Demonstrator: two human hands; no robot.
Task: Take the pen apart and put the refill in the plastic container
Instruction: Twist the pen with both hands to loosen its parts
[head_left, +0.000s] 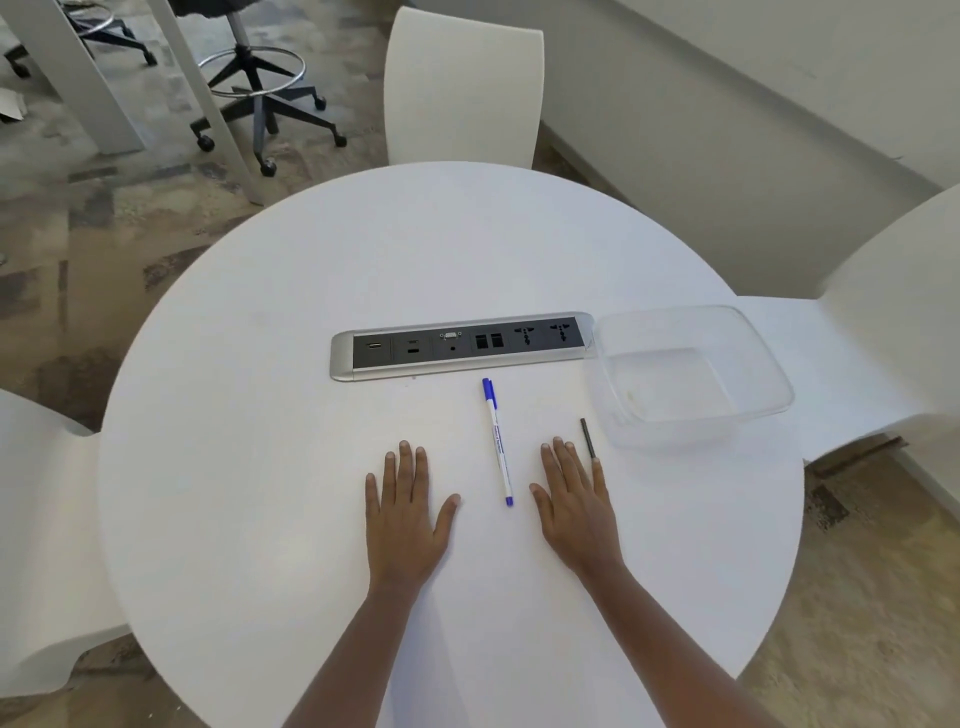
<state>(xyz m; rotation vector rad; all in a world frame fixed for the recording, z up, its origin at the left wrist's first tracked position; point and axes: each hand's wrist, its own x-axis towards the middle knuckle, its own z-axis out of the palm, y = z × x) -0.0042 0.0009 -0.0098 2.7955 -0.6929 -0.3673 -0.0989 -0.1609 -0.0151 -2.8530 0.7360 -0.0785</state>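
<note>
A white pen (497, 441) with a blue cap and blue end lies lengthwise on the round white table (260, 364), between my two hands. My left hand (405, 514) rests flat, palm down, fingers apart, left of the pen. My right hand (574, 506) lies flat to the pen's right, holding nothing. A short dark stick (588, 438) lies just beyond my right little finger. A clear plastic container (758, 364), with nothing in it, stands at the right, close to that stick.
A silver and black socket strip (462, 347) is set into the table beyond the pen. White chairs stand at the far side (462, 88), the right (883, 322) and the left (36, 519). A wheeled stool (260, 88) stands on the floor.
</note>
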